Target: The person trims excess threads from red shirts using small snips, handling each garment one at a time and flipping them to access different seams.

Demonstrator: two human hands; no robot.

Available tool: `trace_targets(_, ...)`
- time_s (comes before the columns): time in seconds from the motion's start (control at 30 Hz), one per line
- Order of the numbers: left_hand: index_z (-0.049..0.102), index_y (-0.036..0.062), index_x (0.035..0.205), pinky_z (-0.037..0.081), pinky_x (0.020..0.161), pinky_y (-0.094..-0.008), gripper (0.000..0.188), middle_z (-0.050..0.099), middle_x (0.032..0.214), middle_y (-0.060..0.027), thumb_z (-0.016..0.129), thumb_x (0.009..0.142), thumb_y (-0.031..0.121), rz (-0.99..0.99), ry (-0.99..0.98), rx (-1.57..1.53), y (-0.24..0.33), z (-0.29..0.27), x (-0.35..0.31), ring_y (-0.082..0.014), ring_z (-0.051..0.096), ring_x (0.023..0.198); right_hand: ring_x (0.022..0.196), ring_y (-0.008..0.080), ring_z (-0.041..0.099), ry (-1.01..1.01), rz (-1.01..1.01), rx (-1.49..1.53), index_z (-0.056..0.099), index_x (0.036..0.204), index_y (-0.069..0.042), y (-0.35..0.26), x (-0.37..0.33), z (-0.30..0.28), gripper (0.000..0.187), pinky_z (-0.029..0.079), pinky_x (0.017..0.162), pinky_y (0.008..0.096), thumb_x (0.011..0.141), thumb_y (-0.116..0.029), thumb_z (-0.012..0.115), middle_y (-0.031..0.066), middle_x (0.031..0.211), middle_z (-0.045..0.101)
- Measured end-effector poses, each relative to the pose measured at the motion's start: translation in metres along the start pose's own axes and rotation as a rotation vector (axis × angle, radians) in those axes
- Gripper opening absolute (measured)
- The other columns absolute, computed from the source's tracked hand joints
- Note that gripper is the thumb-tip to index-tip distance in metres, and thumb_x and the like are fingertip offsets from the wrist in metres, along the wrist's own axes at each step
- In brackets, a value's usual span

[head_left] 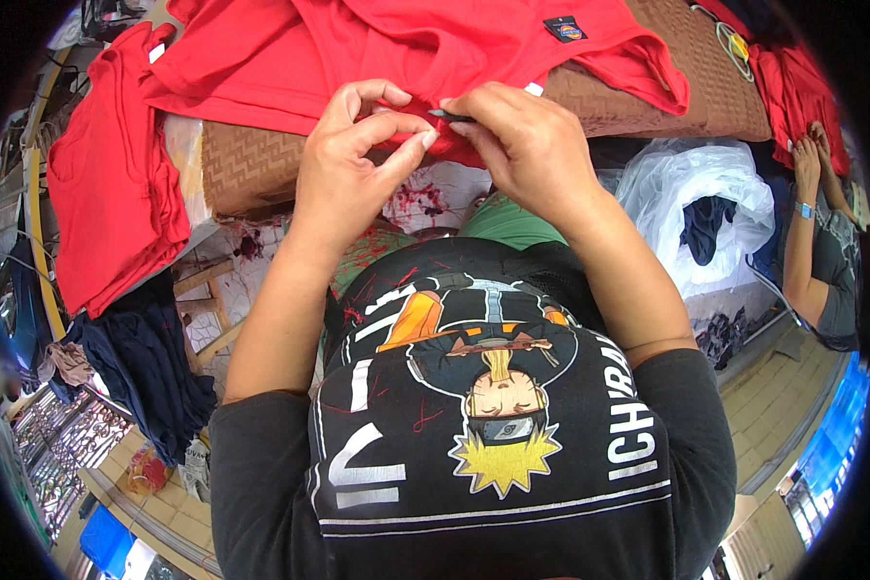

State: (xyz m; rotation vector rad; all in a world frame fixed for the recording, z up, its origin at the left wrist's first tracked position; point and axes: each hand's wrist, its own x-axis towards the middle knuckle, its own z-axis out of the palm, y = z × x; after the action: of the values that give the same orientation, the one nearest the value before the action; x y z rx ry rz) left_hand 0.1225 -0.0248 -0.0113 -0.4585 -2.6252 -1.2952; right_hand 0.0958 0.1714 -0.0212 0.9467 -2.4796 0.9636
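My left hand (362, 145) is raised over the near edge of the red garment (396, 48), thumb and forefinger pinched together. What lies between those fingertips is too small to make out; a fold of red cloth shows right beside them. Close by on the right, my right hand (527, 135) grips a small dark pointed tool (451, 116). Its tip points left, toward the left fingertips, and most of its body is hidden in my fingers. The garment lies spread across a brown padded surface (251, 169) and bears a dark hang tag (564, 29).
More red garments (116, 184) hang at the left, above dark cloth (150, 358). A clear plastic bag (667, 193) with dark fabric stands at the right. Beyond it, another person's hands (810, 155) touch red cloth. Red thread bits cling to my black shirt (493, 406).
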Motion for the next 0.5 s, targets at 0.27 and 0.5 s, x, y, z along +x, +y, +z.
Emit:
trace_targets(0.27, 0.064, 0.0075, 0.064, 0.027, 0.104, -0.0532, 0.066, 0.057, 0.113, -0.0227, 0.031, 0.096, 0.054, 0.513, -0.068, -0.031, 0.038, -0.124, 0.015, -0.0349, 0.048, 0.116, 0.065, 0.0113, 0.053, 0.121, 0.288, 0.177, 0.064, 0.104, -0.005, 0.003, 0.013, -0.043, 0.025, 0.043, 0.059, 0.0241, 0.081, -0.010, 0.071, 0.0017, 0.079, 0.059)
trace_targets(0.5, 0.063, 0.0036, 0.083, 0.046, 0.078, -0.0285, 0.005, 0.063, 0.092, -0.0090, 0.067, 0.083, 0.007, 0.333, 0.349, -0.106, 0.025, -0.074, 0.008, -0.0162, 0.059, 0.087, 0.077, 0.0040, 0.053, 0.224, 0.285, 0.188, 0.063, 0.110, -0.001, 0.014, 0.006, -0.053, 0.028, 0.043, 0.071, 0.0186, 0.084, -0.005, 0.070, -0.0006, 0.090, 0.062)
